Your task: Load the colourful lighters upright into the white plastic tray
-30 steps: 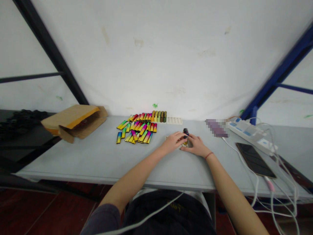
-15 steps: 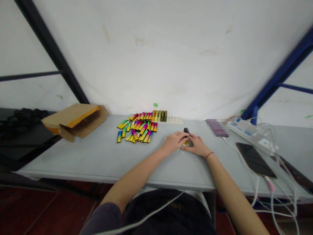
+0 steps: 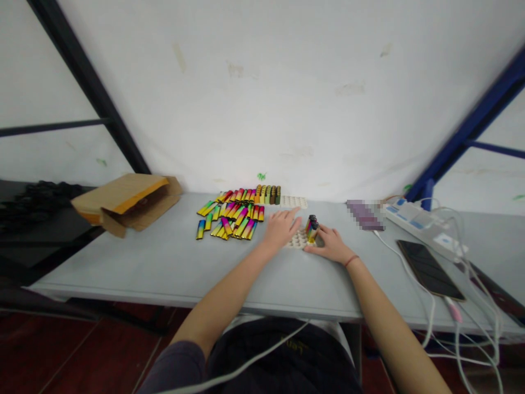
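My left hand (image 3: 282, 227) is open with fingers stretched out, over the left part of a small white tray (image 3: 298, 239) with rows of holes. It holds nothing. A few shiny rainbow-coloured lighters (image 3: 311, 229) with black tops stand upright at the tray's right end. My right hand (image 3: 331, 244) grips that end, thumb at the front corner and fingers beside the lighters. Left of my hands lies a loose pile of similar rainbow-coloured lighters (image 3: 232, 213).
Behind the pile, a filled block of upright pieces (image 3: 268, 195) stands by the wall, beside another white holed tray (image 3: 293, 202). An open cardboard box (image 3: 123, 198) lies at left. A power strip (image 3: 426, 227), a phone (image 3: 429, 269) and white cables lie at right.
My left hand has moved left, away from the lighters, and its fingers have opened out. The holed tray and the standing lighters now show more. My right hand has stayed in place.
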`<state>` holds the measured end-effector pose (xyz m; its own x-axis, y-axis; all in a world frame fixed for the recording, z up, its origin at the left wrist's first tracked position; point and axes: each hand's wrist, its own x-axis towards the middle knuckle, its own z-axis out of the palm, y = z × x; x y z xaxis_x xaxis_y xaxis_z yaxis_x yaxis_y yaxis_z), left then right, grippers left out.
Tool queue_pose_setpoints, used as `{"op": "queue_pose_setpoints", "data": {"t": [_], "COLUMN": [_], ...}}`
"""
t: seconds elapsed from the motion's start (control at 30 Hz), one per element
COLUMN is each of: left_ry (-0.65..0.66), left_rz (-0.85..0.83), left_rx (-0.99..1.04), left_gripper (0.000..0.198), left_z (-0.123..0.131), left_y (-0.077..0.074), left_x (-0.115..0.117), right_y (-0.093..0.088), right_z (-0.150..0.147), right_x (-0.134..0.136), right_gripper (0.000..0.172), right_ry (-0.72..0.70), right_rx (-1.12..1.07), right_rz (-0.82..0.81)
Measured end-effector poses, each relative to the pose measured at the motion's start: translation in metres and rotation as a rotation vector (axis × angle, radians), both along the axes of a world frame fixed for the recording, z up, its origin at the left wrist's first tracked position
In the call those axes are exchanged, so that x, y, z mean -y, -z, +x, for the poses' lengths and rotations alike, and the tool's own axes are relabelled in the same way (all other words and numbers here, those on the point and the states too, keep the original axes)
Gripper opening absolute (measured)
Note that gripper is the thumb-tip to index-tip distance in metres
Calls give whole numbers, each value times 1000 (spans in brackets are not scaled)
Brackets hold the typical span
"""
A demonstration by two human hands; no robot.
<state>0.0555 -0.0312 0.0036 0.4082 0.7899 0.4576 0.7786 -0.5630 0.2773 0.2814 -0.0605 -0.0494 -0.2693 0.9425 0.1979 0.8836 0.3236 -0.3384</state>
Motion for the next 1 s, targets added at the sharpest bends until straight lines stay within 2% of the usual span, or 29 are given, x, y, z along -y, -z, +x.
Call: {"op": "queue_pose_setpoints", "data": {"t": [0.1,0.2,0.33,0.5,0.7,0.87,1.0], "left_ry": [-370,-496,-469,-339,-437,-401,-344], "left_rz": [-49,-136,-183,-178,-254,-220,-211], "left_rx": [-73,-154,-194,-221,-236,-228,-137], "left_gripper": [44,45,46,38,38,34,30], "left_z": [-15,-27,-31,-26,-19,-19,-22], "left_y": [-1,3,8,7,7,9,8], "left_x": [-12,-24,-29,-24,-19,-19,-22], "right_y": [0,1,1,0,-1,-2,-2], "right_z": [0,-1,-1,0,-1,0,0], "right_x": [0,1,0,1,1,1,1], "right_gripper": [50,50,49,49,48,49,49], "right_ry": [11,18,14,4,11,4,-2], "right_rx": [-5,-8,-14,-17,-14,-13,-12], "right_rz": [2,2,8,11,16,-2,-1]}}
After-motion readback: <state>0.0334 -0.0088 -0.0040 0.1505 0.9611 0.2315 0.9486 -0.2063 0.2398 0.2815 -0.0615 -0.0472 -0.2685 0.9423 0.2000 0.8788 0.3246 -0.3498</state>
